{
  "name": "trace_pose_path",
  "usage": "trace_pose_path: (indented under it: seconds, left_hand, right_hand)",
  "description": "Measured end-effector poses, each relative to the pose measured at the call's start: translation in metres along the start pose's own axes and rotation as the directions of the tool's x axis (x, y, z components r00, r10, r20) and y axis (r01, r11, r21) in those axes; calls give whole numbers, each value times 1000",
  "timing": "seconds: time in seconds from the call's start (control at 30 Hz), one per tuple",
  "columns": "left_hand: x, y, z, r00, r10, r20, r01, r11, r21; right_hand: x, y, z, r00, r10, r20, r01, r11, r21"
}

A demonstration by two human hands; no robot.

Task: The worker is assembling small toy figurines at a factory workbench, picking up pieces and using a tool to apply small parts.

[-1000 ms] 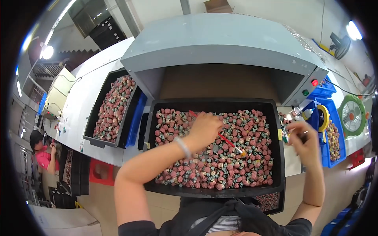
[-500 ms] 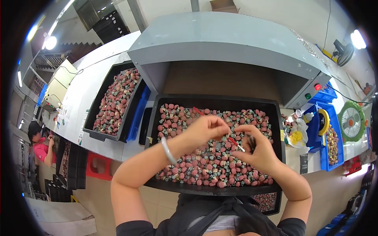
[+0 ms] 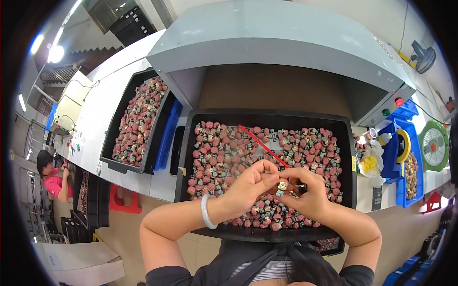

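A small figurine (image 3: 282, 187) with a pale face and grey-green body sits between my two hands above the big black tray (image 3: 267, 232). My left hand (image 3: 253, 188), a pale bangle on its wrist, is closed in a pinch at the figurine's side. My right hand (image 3: 312, 193) curls around from the other side, its thumb below the figurine. From behind the right fingers a thin red stick (image 3: 262, 144) slants up to the far left, its lower end hidden. Something dark also shows inside the right palm, too small to name. Many pink-topped figurines (image 3: 210, 162) fill the tray.
A grey metal hood (image 3: 281, 52) stands behind the tray. To the left lies another filled black tray (image 3: 131, 164) on a blue bin. Blue bins (image 3: 400, 190), a yellow tape roll (image 3: 403, 145) and a green fan (image 3: 433, 145) stand right. A person in pink (image 3: 58, 183) works far left.
My hands have come closer together and lower, and the figurine now faces up between them. The stick's white end, seen before by the right fingers, is now hidden. The view has shifted slightly.
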State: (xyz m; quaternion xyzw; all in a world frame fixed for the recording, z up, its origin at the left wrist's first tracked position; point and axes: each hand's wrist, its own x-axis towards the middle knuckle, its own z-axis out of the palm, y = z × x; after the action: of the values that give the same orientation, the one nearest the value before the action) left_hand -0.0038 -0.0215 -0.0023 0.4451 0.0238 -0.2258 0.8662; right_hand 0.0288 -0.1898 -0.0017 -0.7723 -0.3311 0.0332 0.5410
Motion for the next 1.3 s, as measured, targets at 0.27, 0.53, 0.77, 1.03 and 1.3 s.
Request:
trace_pose_path:
  seconds: [0.27,0.53,0.77,1.03,1.3]
  left_hand:
    - [1,-2,-12,998,63,5,-63,997,36]
    - [0,-2,-13,997,71,17,-71,997,35]
    - [0,-4,-13,999,22,38,-22,1000,1]
    - [-1,-3,-10,999,12,32,-13,1000,15]
    - [-3,-3,-16,998,17,53,-19,1000,22]
  right_hand:
    - [4,2,-2,999,-38,-9,38,999,-38]
    - [2,3,-7,997,-29,73,26,999,41]
    - [3,6,-5,994,-76,74,71,995,67]
    - [3,7,-5,994,-88,60,89,996,-5]
    - [5,1,-7,993,-52,105,54,998,-14]
